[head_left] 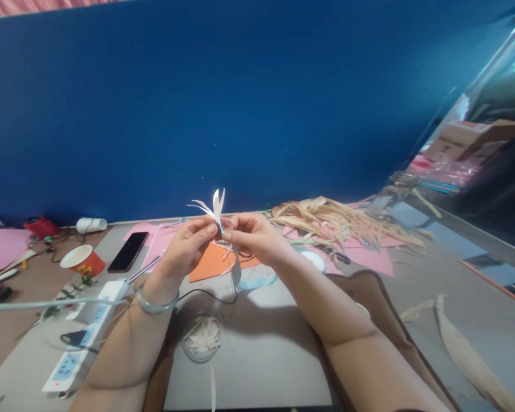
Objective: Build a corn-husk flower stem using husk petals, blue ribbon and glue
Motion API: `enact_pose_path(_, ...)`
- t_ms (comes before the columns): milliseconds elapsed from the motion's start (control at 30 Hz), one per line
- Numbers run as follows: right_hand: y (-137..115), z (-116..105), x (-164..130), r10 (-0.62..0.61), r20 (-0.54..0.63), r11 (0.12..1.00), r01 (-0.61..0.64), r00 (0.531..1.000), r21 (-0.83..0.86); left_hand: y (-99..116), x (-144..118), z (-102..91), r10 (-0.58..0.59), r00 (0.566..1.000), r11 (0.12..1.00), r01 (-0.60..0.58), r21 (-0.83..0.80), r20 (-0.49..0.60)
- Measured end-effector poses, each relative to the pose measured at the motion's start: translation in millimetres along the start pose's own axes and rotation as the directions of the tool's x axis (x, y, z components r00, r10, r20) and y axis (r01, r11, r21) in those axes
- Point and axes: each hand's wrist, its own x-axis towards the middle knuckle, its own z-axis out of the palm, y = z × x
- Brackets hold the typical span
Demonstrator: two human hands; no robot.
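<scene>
My left hand (pixel 189 243) and my right hand (pixel 253 236) meet above the table, fingertips pinched together on a small bundle of pale husk strips (pixel 214 207) that fans upward. A light blue ribbon (pixel 240 277) hangs from the pinch point down to the table. A green bangle (pixel 154 303) circles my left wrist. Below the hands lies a clear round dish (pixel 202 337) with cut pale strips inside.
A pile of dried husks (pixel 339 220) lies at the back right on pink paper (pixel 369 257). Orange paper (pixel 214 260), a black phone (pixel 127 252), a red paper cup (pixel 82 260), a white power strip (pixel 86 329) and a long husk (pixel 467 355) lie around. A blue wall (pixel 240 103) stands behind.
</scene>
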Motion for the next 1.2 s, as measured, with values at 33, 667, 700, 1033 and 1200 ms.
enact_pose_path(33,0.9,-1.3,0.8,0.016,0.016,1.0,-0.016,1.0,0.026,0.3,0.5,-0.6,0.009,1.0,1.0,-0.01,0.011,0.013)
enact_pose_path(667,8.4,-4.6,4.4,0.138,0.221,0.959,-0.186,0.966,0.213,-4.7,0.5,0.1,0.046,0.999,0.999,-0.046,0.016,0.01)
enact_pose_path(700,8.0,-4.0,4.1,0.145,0.223,0.956,-0.195,0.964,0.219,-5.5,0.0,0.4,0.053,0.998,0.998,-0.053,0.018,0.024)
enact_pose_path(1033,11.4,-3.3,5.2,0.062,0.168,0.984,-0.088,0.984,0.153,-13.7,3.3,-3.2,0.053,0.999,0.994,-0.053,-0.094,-0.004)
enact_pose_path(1200,3.9,-1.8,-0.7,-0.028,0.099,0.999,0.031,0.995,-0.028,-11.8,2.8,-3.9,0.014,0.999,0.998,-0.017,-0.062,-0.047)
